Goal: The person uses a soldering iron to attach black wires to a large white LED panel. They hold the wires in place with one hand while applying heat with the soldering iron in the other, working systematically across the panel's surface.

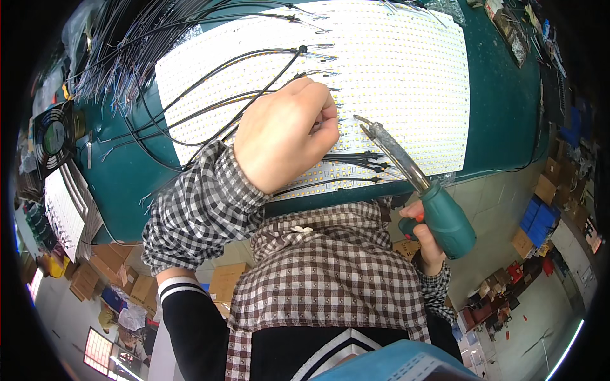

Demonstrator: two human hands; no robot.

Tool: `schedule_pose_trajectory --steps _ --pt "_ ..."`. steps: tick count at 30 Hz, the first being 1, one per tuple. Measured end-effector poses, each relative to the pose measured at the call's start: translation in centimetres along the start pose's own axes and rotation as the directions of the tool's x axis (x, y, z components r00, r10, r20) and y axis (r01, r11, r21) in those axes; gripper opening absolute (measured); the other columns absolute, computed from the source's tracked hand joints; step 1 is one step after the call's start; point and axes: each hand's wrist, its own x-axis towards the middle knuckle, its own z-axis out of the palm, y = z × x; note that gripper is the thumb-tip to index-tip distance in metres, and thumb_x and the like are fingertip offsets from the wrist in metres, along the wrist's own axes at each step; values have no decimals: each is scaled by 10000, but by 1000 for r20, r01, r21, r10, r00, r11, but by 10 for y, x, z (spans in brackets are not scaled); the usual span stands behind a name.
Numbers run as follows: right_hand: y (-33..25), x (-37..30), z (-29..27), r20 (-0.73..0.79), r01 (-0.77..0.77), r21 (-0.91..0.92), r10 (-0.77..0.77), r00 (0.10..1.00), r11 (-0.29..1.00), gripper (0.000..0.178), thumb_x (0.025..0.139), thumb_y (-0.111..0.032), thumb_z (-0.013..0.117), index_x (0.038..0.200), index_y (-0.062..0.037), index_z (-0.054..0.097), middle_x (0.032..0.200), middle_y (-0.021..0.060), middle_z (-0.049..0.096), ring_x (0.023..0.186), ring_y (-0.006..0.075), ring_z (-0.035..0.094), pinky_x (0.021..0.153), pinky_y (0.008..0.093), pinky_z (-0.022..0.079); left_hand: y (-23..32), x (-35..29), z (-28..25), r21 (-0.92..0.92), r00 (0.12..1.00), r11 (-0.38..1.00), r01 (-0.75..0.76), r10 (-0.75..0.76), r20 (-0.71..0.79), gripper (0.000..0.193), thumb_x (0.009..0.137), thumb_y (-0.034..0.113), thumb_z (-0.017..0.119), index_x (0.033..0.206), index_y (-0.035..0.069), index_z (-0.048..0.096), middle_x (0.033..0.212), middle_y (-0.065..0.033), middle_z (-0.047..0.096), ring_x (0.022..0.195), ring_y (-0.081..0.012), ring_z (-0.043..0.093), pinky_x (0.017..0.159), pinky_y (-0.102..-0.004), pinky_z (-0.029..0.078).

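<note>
A large white LED panel (406,76), dotted with rows of small yellow chips, lies on the green table. Over its middle my left hand (286,133) is closed in a pinch on a black cable (254,95), whose thin stripped wires show by the fingertips. What lies inside the grip is partly hidden. My right hand (429,244) grips a green soldering gun (448,222) at the panel's near right edge. The gun's metal tip points up and left, a short way right of my left fingers. Other black cables (356,159) with knotted ends rest across the panel.
A thick bundle of black cables (143,41) with coloured wire ends lies at the back left. A small fan (56,136) and a stack of white panels (67,209) stand at the left. The green tabletop (502,120) extends right; cardboard boxes (229,282) sit on the floor.
</note>
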Motion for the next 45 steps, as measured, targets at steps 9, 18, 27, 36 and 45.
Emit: schedule_pose_trajectory --steps 9,18,27,36,45 --pt "1 -1 -2 17 -28 -26 29 999 999 446 819 -342 875 1053 11 735 897 72 777 829 197 713 859 359 536 -4 -2 6 -14 997 998 -55 54 -54 95 829 80 703 844 41 617 815 -135 645 700 -356 653 620 -443 529" --pt "6 -7 -4 28 -66 -15 66 997 998 572 798 -310 903 1181 50 679 899 72 780 875 186 742 895 352 540 -4 -2 7 -11 997 999 -51 50 -56 108 820 79 710 843 44 611 811 -130 634 706 -349 648 618 -439 521" --pt "9 -5 -5 57 -40 -36 42 997 999 590 800 -293 905 1205 61 663 902 76 786 864 172 743 885 331 545 -4 -3 8 14 997 998 -59 60 -56 105 824 88 705 850 43 613 816 -136 636 709 -356 650 622 -446 523" --pt "12 -6 -5 66 -30 -38 32 997 999 638 790 -262 915 1252 78 634 908 83 785 866 165 748 863 318 555 -4 -3 7 5 996 998 -66 66 -54 102 825 81 704 850 44 613 814 -134 634 704 -354 650 617 -443 526" --pt "15 -6 -7 81 -47 -16 48 996 999 631 780 -177 910 1271 90 617 921 95 779 879 166 751 822 297 574 -4 -3 6 8 997 998 -64 64 -43 108 822 83 709 850 43 613 817 -136 635 711 -353 651 619 -445 525"
